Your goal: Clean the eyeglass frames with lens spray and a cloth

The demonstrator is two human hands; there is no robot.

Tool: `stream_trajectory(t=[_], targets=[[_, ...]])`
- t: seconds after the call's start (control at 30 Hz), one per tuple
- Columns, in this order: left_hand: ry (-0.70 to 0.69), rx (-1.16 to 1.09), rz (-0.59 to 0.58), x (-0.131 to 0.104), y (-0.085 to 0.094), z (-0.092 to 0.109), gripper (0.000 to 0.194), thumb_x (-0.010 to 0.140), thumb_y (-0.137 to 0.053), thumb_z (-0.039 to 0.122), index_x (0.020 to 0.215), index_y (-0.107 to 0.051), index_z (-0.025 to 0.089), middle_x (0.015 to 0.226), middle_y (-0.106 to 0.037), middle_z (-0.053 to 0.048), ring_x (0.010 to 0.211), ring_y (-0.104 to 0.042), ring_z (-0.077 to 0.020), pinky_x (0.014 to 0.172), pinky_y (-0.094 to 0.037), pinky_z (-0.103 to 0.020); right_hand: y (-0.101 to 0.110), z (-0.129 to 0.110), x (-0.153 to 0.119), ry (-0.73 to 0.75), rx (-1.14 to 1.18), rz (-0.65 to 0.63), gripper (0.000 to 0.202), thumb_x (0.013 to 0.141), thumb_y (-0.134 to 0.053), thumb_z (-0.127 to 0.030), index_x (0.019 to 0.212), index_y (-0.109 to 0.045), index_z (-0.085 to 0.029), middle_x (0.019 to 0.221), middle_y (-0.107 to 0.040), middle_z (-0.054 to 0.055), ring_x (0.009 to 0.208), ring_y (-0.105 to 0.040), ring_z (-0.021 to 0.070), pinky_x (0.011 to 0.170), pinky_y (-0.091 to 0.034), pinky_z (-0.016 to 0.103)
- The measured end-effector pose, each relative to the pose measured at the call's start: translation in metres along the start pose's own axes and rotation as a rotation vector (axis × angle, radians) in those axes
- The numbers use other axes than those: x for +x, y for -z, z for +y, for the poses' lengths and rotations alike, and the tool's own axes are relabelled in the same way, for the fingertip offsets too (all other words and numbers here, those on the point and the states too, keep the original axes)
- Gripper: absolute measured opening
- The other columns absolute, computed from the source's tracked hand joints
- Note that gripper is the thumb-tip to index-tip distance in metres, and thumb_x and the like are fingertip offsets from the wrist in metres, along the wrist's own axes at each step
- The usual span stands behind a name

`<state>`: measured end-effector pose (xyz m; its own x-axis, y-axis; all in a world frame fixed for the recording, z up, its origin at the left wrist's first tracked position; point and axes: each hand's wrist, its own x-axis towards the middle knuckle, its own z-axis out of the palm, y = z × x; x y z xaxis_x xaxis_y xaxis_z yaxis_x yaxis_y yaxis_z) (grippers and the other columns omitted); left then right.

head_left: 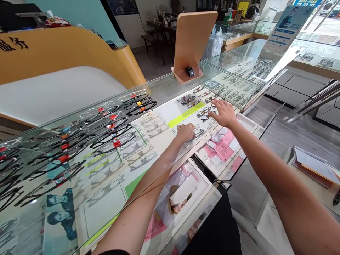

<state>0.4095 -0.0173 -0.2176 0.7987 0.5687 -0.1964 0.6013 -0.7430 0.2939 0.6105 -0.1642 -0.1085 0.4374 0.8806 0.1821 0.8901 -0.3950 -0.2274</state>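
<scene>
Inside the glass display case, my left hand (186, 132) is down by a pair of glasses (198, 132) near the front edge of the white display board (172, 106). Its fingers are curled, and what they hold, if anything, is hidden. My right hand (223, 112) hovers with spread fingers and holds nothing, close to several dark-framed glasses (205, 114). More glasses (190, 100) lie farther back on the board, beside a yellow-green strip (186, 115).
Rows of glasses (114, 136) with red tags rest on the glass top at left. A mirror stand (195, 39) rises behind. Open drawers (220, 148) with pink papers lie below the right forearm. A glass door edge (269, 122) stands at right.
</scene>
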Motion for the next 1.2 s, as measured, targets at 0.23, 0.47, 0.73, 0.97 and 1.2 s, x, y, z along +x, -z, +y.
stream_trajectory(t=[0.23,0.47,0.73,0.97,1.2], targets=[[-0.043,0.045,0.011,-0.004,-0.002,-0.002,0.053,0.105,-0.051,0.05,0.147,-0.061,0.018,0.141,-0.074,-0.021,0.145,-0.056,-0.0429,0.121,-0.03,-0.058,0.0,0.0,0.001,0.003,-0.024,-0.007,0.08,0.109,-0.036,-0.073,0.169,-0.054,-0.024,0.182,-0.049,0.01,0.162,-0.042,0.0466,0.128,-0.038,0.063],[-0.02,0.063,0.066,-0.013,-0.01,0.001,0.044,0.102,-0.061,0.049,0.134,-0.064,0.019,0.132,-0.078,-0.019,0.138,-0.061,-0.041,0.118,-0.034,-0.055,-0.003,0.003,0.002,0.02,0.004,0.02,0.081,0.108,-0.036,-0.074,0.169,-0.056,-0.024,0.18,-0.051,0.011,0.161,-0.043,0.0478,0.127,-0.039,0.067],[0.064,0.058,0.153,-0.019,-0.022,0.009,0.038,0.104,-0.059,0.043,0.132,-0.066,0.018,0.127,-0.079,-0.019,0.134,-0.064,-0.04,0.117,-0.036,-0.054,-0.005,0.006,0.003,0.04,0.012,0.036,0.084,0.108,-0.033,-0.078,0.168,-0.056,-0.025,0.18,-0.05,0.011,0.16,-0.044,0.0484,0.125,-0.04,0.068],[0.122,0.065,0.209,-0.022,-0.03,0.016,0.04,0.106,-0.058,0.04,0.136,-0.065,0.015,0.125,-0.079,-0.022,0.132,-0.066,-0.0414,0.113,-0.039,-0.052,-0.007,0.008,0.004,0.043,-0.012,0.031,0.082,0.108,-0.034,-0.076,0.169,-0.054,-0.025,0.181,-0.049,0.012,0.16,-0.043,0.0484,0.126,-0.039,0.069],[0.132,0.063,0.219,-0.021,-0.033,0.016,0.042,0.106,-0.057,0.041,0.137,-0.066,0.015,0.126,-0.079,-0.022,0.134,-0.064,-0.042,0.113,-0.039,-0.053,-0.006,0.008,0.005,0.04,-0.061,0.017,0.083,0.109,-0.029,-0.075,0.17,-0.053,-0.025,0.182,-0.048,0.011,0.16,-0.043,0.0468,0.126,-0.04,0.067]])
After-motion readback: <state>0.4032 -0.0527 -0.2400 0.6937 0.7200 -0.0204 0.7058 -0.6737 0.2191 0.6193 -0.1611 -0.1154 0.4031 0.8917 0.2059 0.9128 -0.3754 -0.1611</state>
